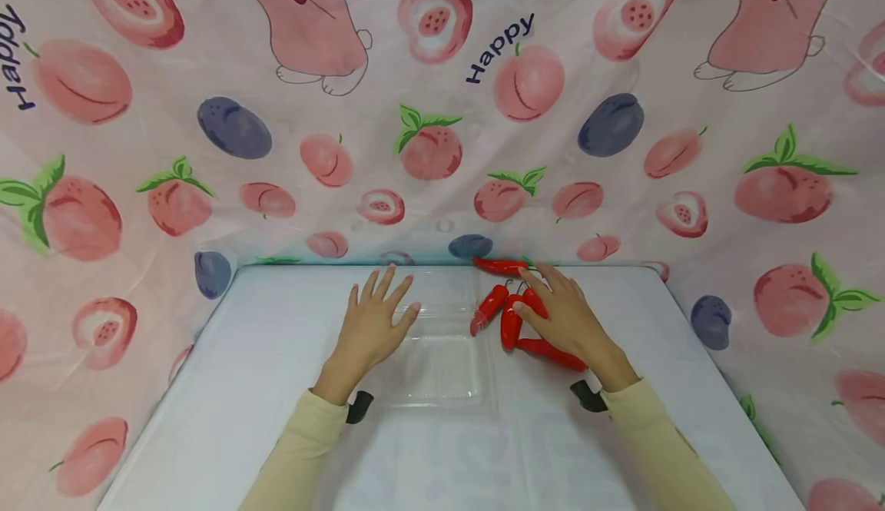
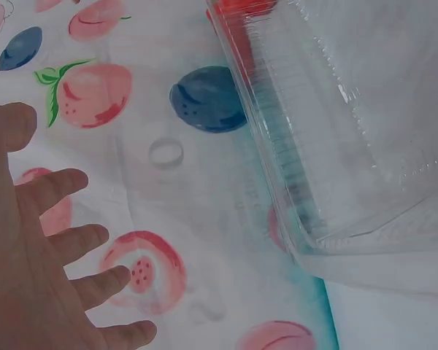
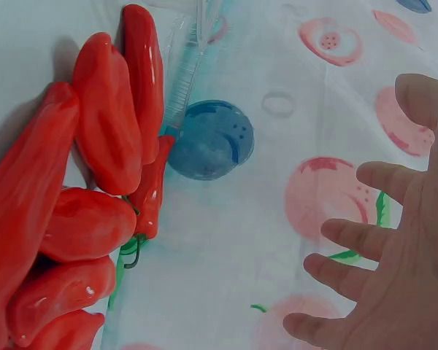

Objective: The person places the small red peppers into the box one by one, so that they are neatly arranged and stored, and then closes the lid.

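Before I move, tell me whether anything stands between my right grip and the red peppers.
Nothing visible does. In the head view, the right grip reaches over the red peppers, and the right wrist view shows no object in between. The clear container lies to their left, out of that path.

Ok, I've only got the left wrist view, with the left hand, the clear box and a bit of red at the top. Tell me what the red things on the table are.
Observer: They are red peppers, grouped on the right side of the clear box in the head view.
Operator: Tell me how the right hand looks.
Observer: The right hand has its fingers spread and holds nothing.
Operator: Then give me the pepper farthest from the person.
Observer: The farthest pepper lies along the far edge of the table.
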`<move>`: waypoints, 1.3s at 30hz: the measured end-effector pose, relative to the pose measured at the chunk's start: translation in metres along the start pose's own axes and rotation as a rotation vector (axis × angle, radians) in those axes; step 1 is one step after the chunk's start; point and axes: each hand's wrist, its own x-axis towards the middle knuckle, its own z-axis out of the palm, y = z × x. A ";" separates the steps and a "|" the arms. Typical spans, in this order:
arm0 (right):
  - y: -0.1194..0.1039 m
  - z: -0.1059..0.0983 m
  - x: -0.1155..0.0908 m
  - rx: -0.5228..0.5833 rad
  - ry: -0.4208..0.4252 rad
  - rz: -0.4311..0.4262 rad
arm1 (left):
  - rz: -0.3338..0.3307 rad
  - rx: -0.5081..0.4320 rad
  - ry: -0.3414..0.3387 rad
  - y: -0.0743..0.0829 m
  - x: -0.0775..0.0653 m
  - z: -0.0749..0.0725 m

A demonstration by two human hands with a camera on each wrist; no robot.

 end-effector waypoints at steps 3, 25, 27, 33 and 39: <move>0.003 0.001 -0.003 -0.004 0.013 0.001 | 0.000 -0.012 0.018 -0.002 -0.002 0.000; 0.026 0.018 -0.028 0.018 0.050 0.055 | -0.029 -0.071 0.066 -0.019 -0.025 0.008; 0.028 0.021 -0.030 0.026 0.054 0.045 | -0.029 -0.073 0.074 -0.021 -0.027 0.009; 0.035 0.029 -0.035 0.047 0.071 0.033 | -0.030 -0.078 0.084 -0.029 -0.033 0.015; 0.043 0.039 -0.040 0.047 0.049 0.055 | -0.034 -0.084 0.095 -0.037 -0.038 0.021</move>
